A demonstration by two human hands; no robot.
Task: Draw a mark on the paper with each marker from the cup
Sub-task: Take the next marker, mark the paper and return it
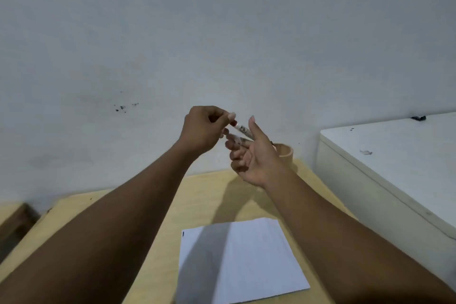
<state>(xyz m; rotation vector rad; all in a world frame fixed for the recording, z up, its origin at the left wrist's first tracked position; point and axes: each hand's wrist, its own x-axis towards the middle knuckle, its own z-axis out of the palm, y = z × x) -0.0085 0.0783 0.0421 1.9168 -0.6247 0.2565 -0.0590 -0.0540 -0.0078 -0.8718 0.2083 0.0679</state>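
Note:
Both my hands are raised above the far end of the table. My right hand (254, 155) holds a white marker (243, 129) with black lettering between thumb and fingers. My left hand (202, 131) pinches the marker's red end (234, 123) with its fingertips; I cannot tell whether that end is a cap or a tip. A tan cup (286, 153) stands behind my right hand at the table's far edge, partly hidden. A white sheet of paper (246, 259) lies flat near me, with a small dark mark at its top left corner.
The wooden table (202, 195) ends at a pale wall. A white cabinet top (394, 150) stands along the right side, higher than the table. Another wooden surface (12, 215) shows at the far left.

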